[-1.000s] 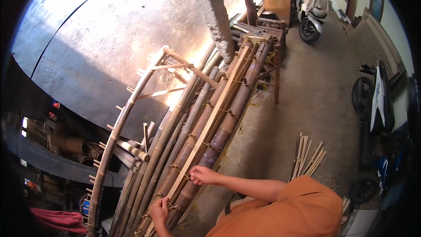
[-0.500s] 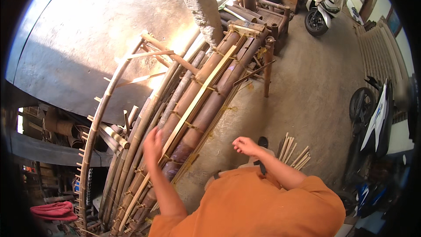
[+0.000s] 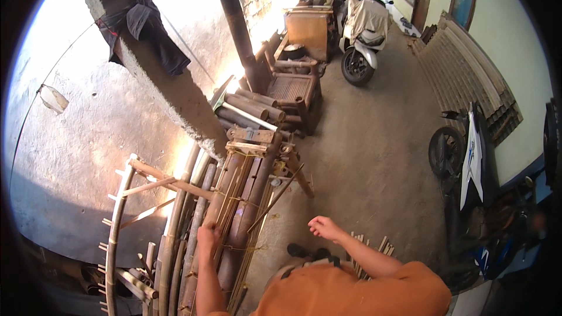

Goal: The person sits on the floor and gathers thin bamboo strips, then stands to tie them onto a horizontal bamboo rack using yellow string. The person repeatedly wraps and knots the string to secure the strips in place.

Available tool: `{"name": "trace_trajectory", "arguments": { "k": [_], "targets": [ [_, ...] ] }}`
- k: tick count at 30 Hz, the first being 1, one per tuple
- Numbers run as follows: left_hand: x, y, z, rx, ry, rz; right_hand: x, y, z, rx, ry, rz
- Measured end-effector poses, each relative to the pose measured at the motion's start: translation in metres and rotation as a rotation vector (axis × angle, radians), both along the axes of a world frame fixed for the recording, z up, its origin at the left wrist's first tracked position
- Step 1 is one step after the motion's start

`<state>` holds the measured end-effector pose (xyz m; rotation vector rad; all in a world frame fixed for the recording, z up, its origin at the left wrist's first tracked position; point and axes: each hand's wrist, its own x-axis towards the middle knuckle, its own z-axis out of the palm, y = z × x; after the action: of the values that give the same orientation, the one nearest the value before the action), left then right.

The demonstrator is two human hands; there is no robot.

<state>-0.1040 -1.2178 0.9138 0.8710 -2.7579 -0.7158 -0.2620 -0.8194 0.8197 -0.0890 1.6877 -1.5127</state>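
Observation:
My left hand (image 3: 209, 236) is over the long brown bamboo poles (image 3: 241, 235), its fingers curled in. What it holds, if anything, is hidden. Thin bamboo strips (image 3: 233, 178) run lengthwise between the thick poles, bound with yellowish ties. At the far end of the poles sits a wooden block (image 3: 253, 136). My right hand (image 3: 326, 227) hangs right of the poles above the floor, with fingers loosely curled and nothing visible in them. A thin dark stick (image 3: 275, 198) slants across the poles' right side.
A curved bamboo frame with pegs (image 3: 119, 216) stands at left. Beyond the poles are a rough concrete pillar (image 3: 170, 93), cut bamboo tubes (image 3: 249, 108) and a bamboo chair (image 3: 291, 89). A white scooter (image 3: 360, 38) and another motorbike (image 3: 471, 161) stand along the right.
The view has swung toward the far end of the poles. My left hand, spread and blurred before, is now curled over the poles. The long pale strip no longer shows plainly.

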Motion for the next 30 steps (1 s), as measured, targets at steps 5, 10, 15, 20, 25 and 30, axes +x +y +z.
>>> {"name": "trace_trajectory", "arguments": {
  "k": [5,10,15,20,25,30],
  "targets": [
    [-0.068,0.010,-0.005,0.121,0.230,-0.009,-0.009,-0.043,-0.004,0.084,-0.084,0.088],
    [-0.087,0.009,-0.019,0.102,0.182,0.022,-0.021,-0.121,-0.024,-0.145,0.106,0.384],
    [-0.094,0.010,-0.009,0.130,0.103,0.090,-0.053,-0.180,0.032,-0.145,-0.307,0.402],
    [-0.107,0.026,-0.015,0.117,0.034,0.277,-0.072,-0.217,0.068,-0.491,-0.951,-0.172],
    [-0.120,0.040,-0.033,-0.087,-0.046,0.406,-0.059,-0.216,0.074,-0.357,-1.136,-0.006],
    [-0.114,0.011,-0.019,0.293,-0.131,0.268,-0.062,-0.220,0.057,-0.313,-1.061,-0.092]
  ]
}}
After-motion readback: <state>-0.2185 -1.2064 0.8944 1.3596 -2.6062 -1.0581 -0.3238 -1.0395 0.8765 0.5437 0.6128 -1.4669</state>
